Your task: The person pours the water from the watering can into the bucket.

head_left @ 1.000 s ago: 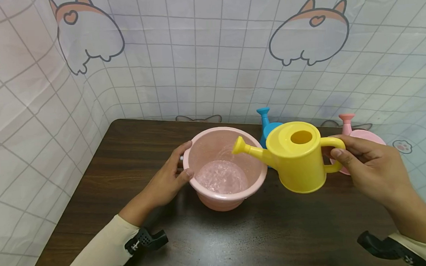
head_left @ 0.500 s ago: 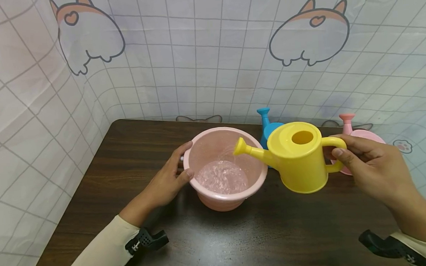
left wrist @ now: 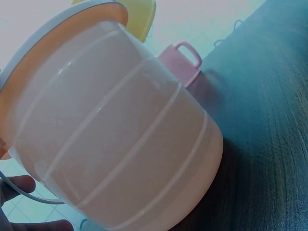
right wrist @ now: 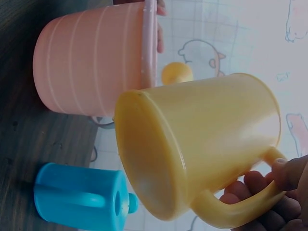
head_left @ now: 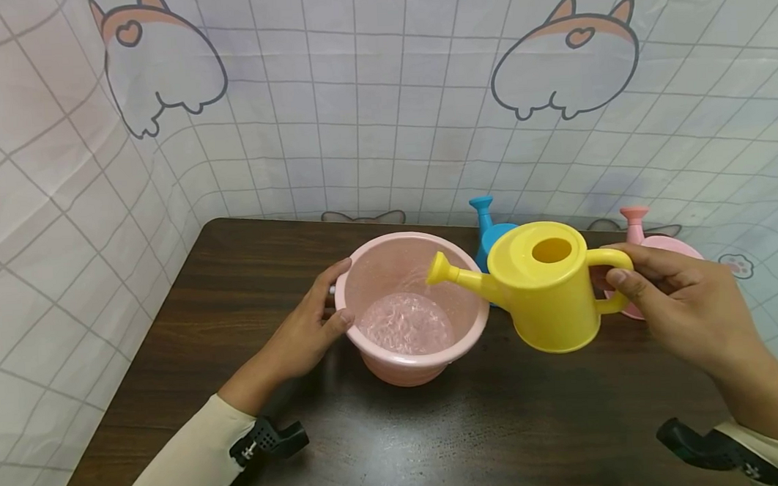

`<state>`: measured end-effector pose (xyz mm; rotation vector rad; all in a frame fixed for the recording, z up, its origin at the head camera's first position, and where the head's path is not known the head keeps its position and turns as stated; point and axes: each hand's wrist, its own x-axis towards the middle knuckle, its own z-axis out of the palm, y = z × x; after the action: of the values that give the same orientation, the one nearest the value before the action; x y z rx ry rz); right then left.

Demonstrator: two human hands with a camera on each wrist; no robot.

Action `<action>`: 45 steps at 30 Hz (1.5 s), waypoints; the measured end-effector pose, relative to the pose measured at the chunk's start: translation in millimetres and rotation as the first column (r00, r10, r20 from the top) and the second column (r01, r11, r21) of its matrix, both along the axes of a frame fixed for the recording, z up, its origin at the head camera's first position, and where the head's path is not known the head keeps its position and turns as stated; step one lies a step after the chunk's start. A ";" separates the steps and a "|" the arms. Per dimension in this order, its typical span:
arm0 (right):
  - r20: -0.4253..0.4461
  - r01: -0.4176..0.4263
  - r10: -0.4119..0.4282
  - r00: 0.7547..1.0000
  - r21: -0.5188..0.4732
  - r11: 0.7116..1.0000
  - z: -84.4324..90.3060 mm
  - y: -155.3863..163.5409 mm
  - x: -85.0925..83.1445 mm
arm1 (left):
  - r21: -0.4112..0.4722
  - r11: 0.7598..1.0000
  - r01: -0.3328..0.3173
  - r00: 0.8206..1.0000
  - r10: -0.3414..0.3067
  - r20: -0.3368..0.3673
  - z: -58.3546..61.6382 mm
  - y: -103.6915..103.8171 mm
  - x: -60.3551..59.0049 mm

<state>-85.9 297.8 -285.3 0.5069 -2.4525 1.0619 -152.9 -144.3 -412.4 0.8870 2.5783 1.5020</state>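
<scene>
A pink bucket [head_left: 405, 370] stands on the dark table, with rippling water [head_left: 406, 323] at its bottom. My left hand [head_left: 304, 328] holds the bucket's left side, thumb and fingertips at the rim. In my right hand [head_left: 689, 308] is the handle of a yellow watering can [head_left: 553, 300], raised right of the bucket, its spout reaching over the rim. Fine streams fall from the spout's head into the bucket. The right wrist view shows fingers [right wrist: 255, 183] wrapped around that handle, the can's base facing the camera.
A blue watering can [head_left: 483, 212] stands behind the yellow one, partly hidden. Farther right, a pink watering can [head_left: 669, 246] sits behind my right hand. A tile-patterned cloth [head_left: 383, 126] hangs behind the table [head_left: 264, 249]. Wet specks dot the table's front.
The yellow watering can has shifted very slightly right with my right hand. The water's ripples have changed; my left hand and the bucket stay put.
</scene>
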 end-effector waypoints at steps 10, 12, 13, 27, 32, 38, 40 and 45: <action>0.027 -0.001 0.001 1.000 -0.013 1.000 3.0 -0.9 0.5 | -0.007 1.000 -0.008 1.000 0.008 0.001 0.1 0.6 -0.1; 0.039 0.004 -0.004 0.999 -0.020 1.000 3.3 -1.1 0.7 | -0.005 1.000 -0.008 1.000 0.008 0.006 0.1 0.7 0.0; 0.046 0.005 -0.004 0.999 -0.028 1.000 3.3 -1.1 0.7 | -0.002 1.000 -0.007 1.000 0.007 0.007 0.2 0.7 0.1; 0.053 0.010 -0.009 0.999 -0.027 1.000 5.8 -2.6 1.7 | -0.003 1.000 -0.001 1.000 0.001 0.015 -0.1 -0.1 0.6; 0.057 0.020 -0.019 0.998 -0.022 1.000 6.5 -2.2 1.7 | -0.004 1.000 -0.003 1.000 0.003 0.014 -0.5 0.1 0.4; 0.079 0.035 -0.033 0.996 -0.025 0.999 6.8 -2.3 1.8 | -0.001 1.000 -0.001 1.000 0.001 0.016 -0.6 0.1 1.2; 0.089 0.043 -0.040 0.995 -0.026 0.999 6.5 -2.1 2.0 | 0.001 1.000 0.002 1.000 -0.002 0.014 -0.4 0.2 1.3; 0.115 0.067 -0.064 0.991 -0.023 0.998 6.0 -1.2 2.0 | -0.001 1.000 -0.004 1.000 0.004 0.008 -0.4 0.9 1.0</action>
<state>-83.9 296.7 -279.3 0.3641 -2.5312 1.1237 -151.9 -143.4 -412.8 0.8744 2.5773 1.5016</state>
